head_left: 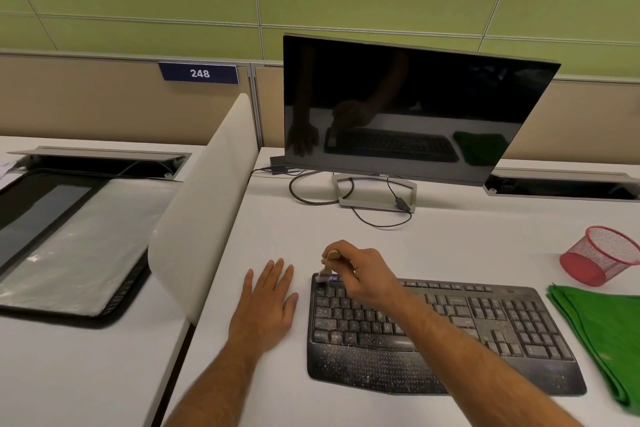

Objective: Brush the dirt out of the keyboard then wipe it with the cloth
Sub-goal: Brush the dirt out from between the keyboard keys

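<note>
A black keyboard (485, 329) speckled with pale dirt lies on the white desk (450, 239). My right hand (363, 274) holds a small brush (327, 270) with a wooden handle, its bristles touching the keyboard's far left corner. My left hand (268, 302) lies flat on the desk just left of the keyboard, fingers spread, holding nothing. A folded green cloth (602, 329) rests on the desk to the right of the keyboard.
A dark monitor (408, 107) on a silver stand stands behind the keyboard, cables looping at its base. A red mesh cup (599, 255) lies tipped at the right. A white divider (204, 204) separates the neighbouring desk, where a wrapped screen (69, 239) lies flat.
</note>
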The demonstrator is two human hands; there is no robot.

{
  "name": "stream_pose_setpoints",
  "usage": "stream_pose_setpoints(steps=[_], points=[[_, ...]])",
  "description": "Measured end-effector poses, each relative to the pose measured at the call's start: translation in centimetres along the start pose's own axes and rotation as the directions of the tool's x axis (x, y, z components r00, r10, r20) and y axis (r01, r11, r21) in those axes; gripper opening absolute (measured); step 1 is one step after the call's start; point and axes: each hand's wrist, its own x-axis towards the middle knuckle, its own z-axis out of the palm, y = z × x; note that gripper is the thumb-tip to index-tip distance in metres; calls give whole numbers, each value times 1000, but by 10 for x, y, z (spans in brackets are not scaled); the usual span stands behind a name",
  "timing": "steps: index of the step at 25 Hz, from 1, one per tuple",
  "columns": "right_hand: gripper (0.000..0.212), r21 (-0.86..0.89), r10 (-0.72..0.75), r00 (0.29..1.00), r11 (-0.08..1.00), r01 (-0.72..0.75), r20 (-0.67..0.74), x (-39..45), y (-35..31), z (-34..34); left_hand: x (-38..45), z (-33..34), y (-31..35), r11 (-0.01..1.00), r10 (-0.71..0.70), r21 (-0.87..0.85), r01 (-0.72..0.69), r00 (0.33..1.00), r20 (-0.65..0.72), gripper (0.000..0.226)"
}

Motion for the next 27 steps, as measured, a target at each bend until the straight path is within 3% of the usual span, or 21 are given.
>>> stream_pose_setpoints(steps=[7,10,13,18,22,27], points=[[19,-233,7,999,972,4,46,3,2,-24,0,3,-3,1000,-2,8,2,1000,5,71],[14,-151,20,999,988,-25,-33,5,3,-25,0,2,-2,1000,0,4,0,1000,-3,74],[13,-58,39,999,997,-40,-23,6,-1,-17,0,-1,0,1000,-1,-2,1,1000,13,79],[14,-174,85,995,982,-77,44,7,2,-26,0,0,-1,1000,0,2,0,1000,18,77],[13,-114,109,994,988,-109,-9,7,4,-30,0,2,-2,1000,-6,6,6,1000,9,72],[16,-113,75,994,991,-66,77,6,8,-26,0,1,-2,1000,3,-3,-3,1000,15,77]])
